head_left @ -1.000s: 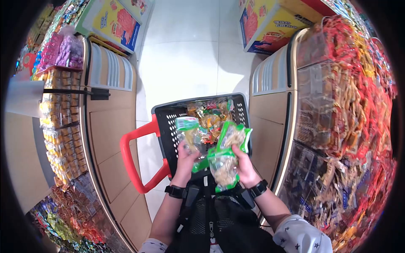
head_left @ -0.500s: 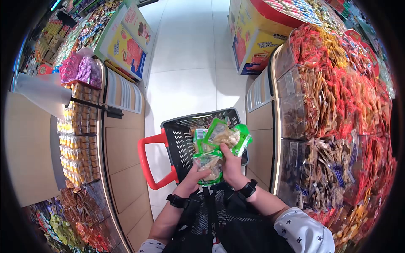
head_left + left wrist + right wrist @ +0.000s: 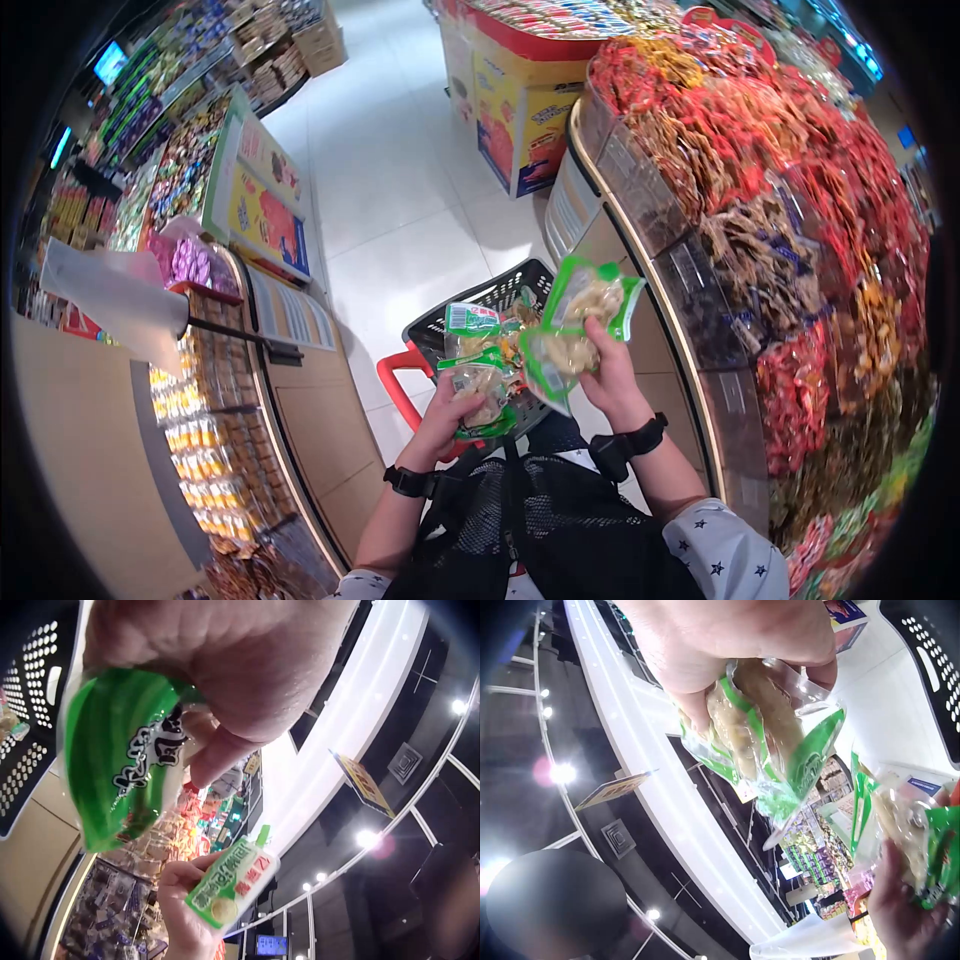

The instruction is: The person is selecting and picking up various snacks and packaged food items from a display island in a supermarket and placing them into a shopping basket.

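Shop aisle, pale floor point(image 3: 390, 160). We list: left hand point(image 3: 443, 415) gripping one clear pouch point(image 3: 478, 388), black Chinese characters on green, above the near edge of the black basket point(image 3: 515, 288); right hand point(image 3: 612, 372) gripping two green-edged pouches point(image 3: 573, 332), pale contents, one with red Chinese lettering on white, above its right edge.

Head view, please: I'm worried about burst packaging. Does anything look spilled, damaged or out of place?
Nothing stands out. The green-trimmed packets in the right hand and left hand show no visible tear, and nothing appears spilled around the basket. Fine seams are too small to judge.
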